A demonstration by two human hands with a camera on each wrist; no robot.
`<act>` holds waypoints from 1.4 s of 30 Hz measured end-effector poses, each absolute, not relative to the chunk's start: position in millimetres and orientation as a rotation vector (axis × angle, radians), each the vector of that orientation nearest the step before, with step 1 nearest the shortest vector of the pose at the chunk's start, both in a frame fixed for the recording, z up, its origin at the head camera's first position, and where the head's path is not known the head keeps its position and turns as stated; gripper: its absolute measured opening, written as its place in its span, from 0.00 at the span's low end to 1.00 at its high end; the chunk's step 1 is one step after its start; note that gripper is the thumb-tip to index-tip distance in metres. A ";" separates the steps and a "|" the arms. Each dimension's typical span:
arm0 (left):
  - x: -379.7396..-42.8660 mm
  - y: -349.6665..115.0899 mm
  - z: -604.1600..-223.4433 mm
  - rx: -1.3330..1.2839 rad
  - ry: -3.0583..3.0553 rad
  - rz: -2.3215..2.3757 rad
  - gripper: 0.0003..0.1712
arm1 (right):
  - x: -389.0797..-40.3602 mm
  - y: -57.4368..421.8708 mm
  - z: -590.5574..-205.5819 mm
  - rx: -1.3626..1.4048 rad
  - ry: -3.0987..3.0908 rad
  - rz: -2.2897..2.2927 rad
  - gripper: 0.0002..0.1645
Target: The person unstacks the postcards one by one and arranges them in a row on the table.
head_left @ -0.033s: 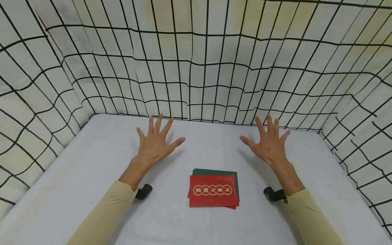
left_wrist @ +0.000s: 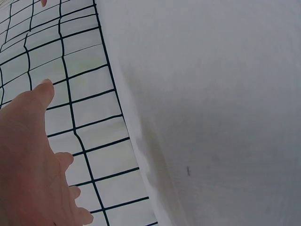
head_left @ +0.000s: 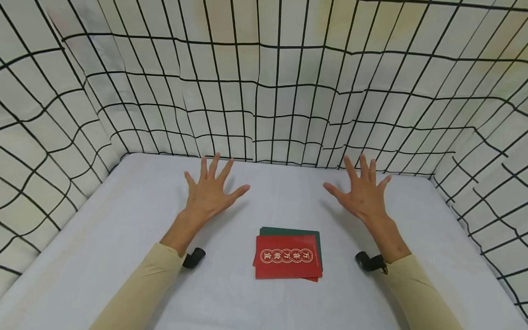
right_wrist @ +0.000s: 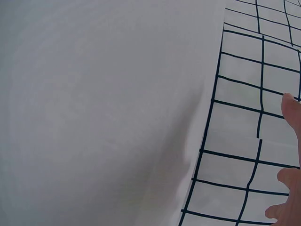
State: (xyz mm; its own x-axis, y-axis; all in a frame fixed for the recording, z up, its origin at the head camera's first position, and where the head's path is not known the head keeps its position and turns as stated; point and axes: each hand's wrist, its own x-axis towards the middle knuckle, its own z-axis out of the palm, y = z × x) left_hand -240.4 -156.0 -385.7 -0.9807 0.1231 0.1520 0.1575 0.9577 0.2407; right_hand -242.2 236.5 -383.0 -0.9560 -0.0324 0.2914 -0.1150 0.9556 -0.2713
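Observation:
In the head view my left hand (head_left: 209,195) is spread wide over the white table, with its fingers straight and nothing in it. My right hand (head_left: 364,196) mirrors it on the other side, fingers also spread and holding nothing. Between the forearms, nearer to me, lies a small stack of flat envelopes. The top red envelope (head_left: 284,269) bears a row of gold Chinese characters in round frames. Under it a dark green envelope (head_left: 290,231) shows along the far and right edges, and another red corner peeks out below. Both hands are apart from the stack.
A white cloth covers the table (head_left: 231,302). Black grid netting (head_left: 278,87) over pale sheeting rises along the back and both sides, close beyond the fingertips. A black wrist camera (head_left: 194,258) sits by the left cuff, another black camera (head_left: 370,261) by the right.

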 end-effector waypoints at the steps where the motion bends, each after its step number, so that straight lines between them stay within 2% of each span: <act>1: -240.3 -155.9 -385.4 -0.214 -2.974 -0.382 0.55 | -242.1 236.3 -382.8 0.110 -2.822 0.418 0.60; 17: -242.8 -153.4 -387.8 -0.230 -2.951 -0.407 0.54 | -239.1 234.4 -382.1 0.126 -2.851 0.455 0.60; 23: -242.7 -151.1 -387.1 -0.268 -2.911 -0.463 0.49 | -235.4 233.8 -379.7 0.140 -2.862 0.520 0.58; 32: -238.3 -145.9 -383.1 -0.414 -2.743 -0.575 0.30 | -228.6 233.6 -381.5 0.197 -2.786 0.572 0.44; 42: -229.6 -140.1 -384.5 -0.504 -2.799 -0.737 0.24 | -218.9 227.3 -383.7 0.308 -2.675 0.677 0.28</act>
State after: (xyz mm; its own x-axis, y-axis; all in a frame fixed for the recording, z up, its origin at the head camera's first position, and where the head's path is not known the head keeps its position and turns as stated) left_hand -229.6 -140.1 -384.5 -0.9212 0.2725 0.2778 0.3739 0.8174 0.4382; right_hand -218.9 227.3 -383.7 -0.9103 -0.1198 0.3962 -0.2940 0.8610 -0.4150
